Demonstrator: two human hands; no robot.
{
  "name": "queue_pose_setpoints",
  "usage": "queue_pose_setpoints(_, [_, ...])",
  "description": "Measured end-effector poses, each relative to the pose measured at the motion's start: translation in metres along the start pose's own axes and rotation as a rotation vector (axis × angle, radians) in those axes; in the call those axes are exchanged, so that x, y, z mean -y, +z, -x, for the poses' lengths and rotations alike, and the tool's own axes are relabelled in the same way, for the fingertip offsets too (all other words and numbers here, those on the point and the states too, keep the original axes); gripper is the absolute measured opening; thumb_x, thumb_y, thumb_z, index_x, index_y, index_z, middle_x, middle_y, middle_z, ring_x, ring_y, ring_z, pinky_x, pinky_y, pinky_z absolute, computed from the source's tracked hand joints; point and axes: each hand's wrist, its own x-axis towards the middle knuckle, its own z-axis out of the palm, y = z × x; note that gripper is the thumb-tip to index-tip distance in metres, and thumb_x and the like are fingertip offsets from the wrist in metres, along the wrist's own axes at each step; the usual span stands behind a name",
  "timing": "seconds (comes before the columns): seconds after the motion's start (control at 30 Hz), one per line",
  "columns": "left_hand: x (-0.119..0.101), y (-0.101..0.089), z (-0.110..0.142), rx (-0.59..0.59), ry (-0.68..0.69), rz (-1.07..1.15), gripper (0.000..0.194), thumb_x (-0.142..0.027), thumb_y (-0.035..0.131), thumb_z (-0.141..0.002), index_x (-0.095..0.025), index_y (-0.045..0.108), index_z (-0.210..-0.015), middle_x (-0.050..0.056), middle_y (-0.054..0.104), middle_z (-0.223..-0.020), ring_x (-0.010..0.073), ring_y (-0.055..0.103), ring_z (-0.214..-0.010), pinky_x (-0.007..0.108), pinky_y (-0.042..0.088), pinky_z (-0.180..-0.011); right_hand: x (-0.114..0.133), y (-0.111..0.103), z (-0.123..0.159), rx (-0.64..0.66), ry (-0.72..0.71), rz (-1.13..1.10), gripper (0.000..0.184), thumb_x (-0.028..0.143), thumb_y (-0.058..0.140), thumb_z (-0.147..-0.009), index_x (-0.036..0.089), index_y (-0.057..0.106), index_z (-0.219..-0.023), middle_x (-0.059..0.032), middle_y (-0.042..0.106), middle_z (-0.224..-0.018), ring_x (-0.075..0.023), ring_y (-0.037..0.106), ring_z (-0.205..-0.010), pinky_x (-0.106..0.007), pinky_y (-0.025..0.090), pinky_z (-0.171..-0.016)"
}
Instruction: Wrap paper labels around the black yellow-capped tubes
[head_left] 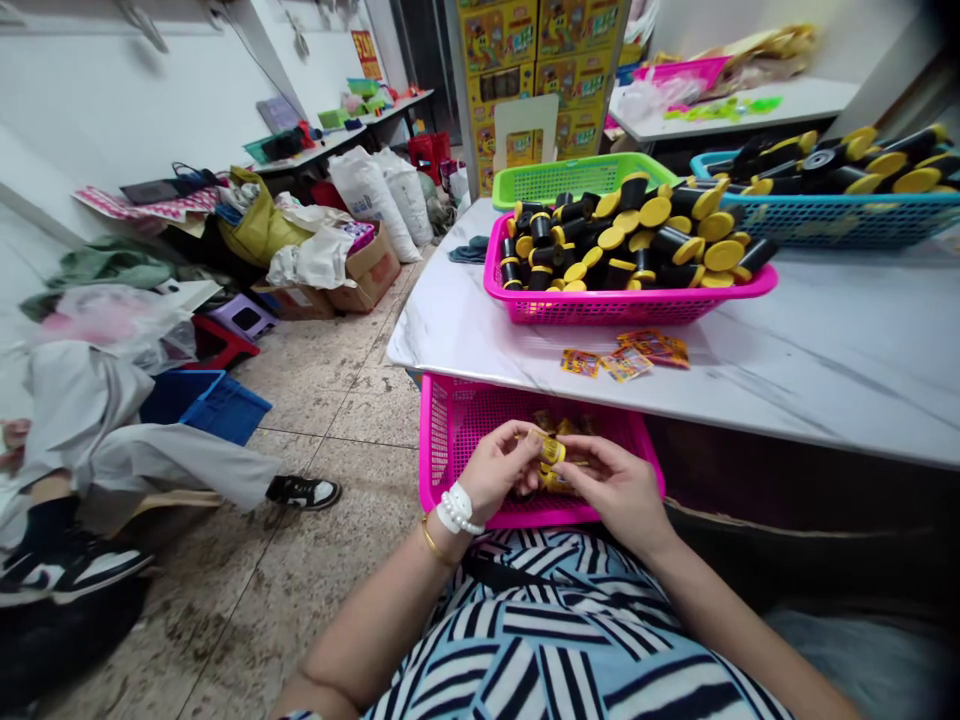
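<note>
My left hand (499, 468) and my right hand (615, 485) meet over a pink basket (450, 440) on my lap. Both pinch a small tube with a yellow label (551, 450) between their fingertips. More yellow-labelled tubes lie in that basket beneath my hands. On the white table (825, 350) a second pink basket (622, 300) is heaped with black tubes with yellow caps (645, 240). Several small printed stickers (626, 355) lie on the table in front of it.
A green basket (570, 178) and a blue basket (832, 215) of black and yellow tubes stand further back. Another person's legs and sneakers (304, 490) stretch across the tiled floor at left. Bags, boxes and stools crowd the left wall. Yellow cartons (540, 50) are stacked behind.
</note>
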Motion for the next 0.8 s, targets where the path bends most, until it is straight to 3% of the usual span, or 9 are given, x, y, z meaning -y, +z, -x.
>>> queue_pose_setpoints(0.2, [0.001, 0.003, 0.003, 0.010, 0.098, -0.042, 0.048, -0.043, 0.084, -0.073, -0.015, 0.065, -0.108, 0.000, 0.065, -0.082, 0.0077, 0.056, -0.057, 0.021, 0.046, -0.056, 0.010, -0.001, -0.005, 0.039, 0.065, -0.049, 0.045, 0.049, 0.087, -0.066, 0.018, 0.081, -0.099, -0.0092, 0.081, -0.093, -0.0261, 0.076, -0.083, -0.041, 0.065, -0.079])
queue_pose_setpoints(0.37, [0.002, -0.004, 0.005, 0.103, 0.068, -0.132, 0.052, -0.048, 0.081, -0.075, -0.014, 0.066, -0.111, 0.002, 0.067, -0.076, 0.0111, 0.059, -0.057, 0.024, 0.049, -0.056, 0.013, -0.006, -0.006, 0.134, 0.123, -0.087, 0.044, 0.050, 0.089, -0.063, 0.016, 0.078, -0.090, -0.0085, 0.080, -0.086, -0.0233, 0.076, -0.074, -0.039, 0.066, -0.075])
queue_pose_setpoints(0.47, [-0.001, -0.005, 0.007, 0.046, 0.061, -0.170, 0.052, -0.053, 0.075, -0.081, -0.013, 0.065, -0.111, 0.001, 0.064, -0.071, 0.0111, 0.058, -0.054, 0.023, 0.047, -0.054, 0.008, -0.003, -0.002, 0.122, 0.105, -0.095, 0.040, 0.047, 0.088, -0.067, 0.018, 0.075, -0.092, -0.0067, 0.079, -0.087, -0.0221, 0.076, -0.075, -0.040, 0.065, -0.076])
queue_pose_setpoints(0.6, [-0.004, -0.003, 0.011, -0.036, 0.068, -0.151, 0.043, -0.049, 0.076, -0.080, -0.013, 0.065, -0.101, 0.000, 0.063, -0.072, 0.0088, 0.053, -0.053, 0.021, 0.043, -0.053, 0.005, 0.003, 0.003, 0.030, 0.030, -0.062, 0.034, 0.040, 0.089, -0.067, 0.022, 0.078, -0.094, -0.0072, 0.078, -0.098, -0.0240, 0.074, -0.092, -0.040, 0.062, -0.089])
queue_pose_setpoints(0.8, [-0.003, -0.006, 0.011, 0.066, 0.187, -0.188, 0.032, -0.031, 0.078, -0.079, -0.016, 0.070, -0.106, 0.006, 0.070, -0.098, 0.0170, 0.064, -0.086, 0.027, 0.050, -0.079, 0.006, -0.002, -0.001, 0.106, 0.140, -0.100, 0.037, 0.043, 0.090, -0.066, 0.019, 0.081, -0.092, -0.0086, 0.080, -0.090, -0.0239, 0.077, -0.078, -0.042, 0.065, -0.081])
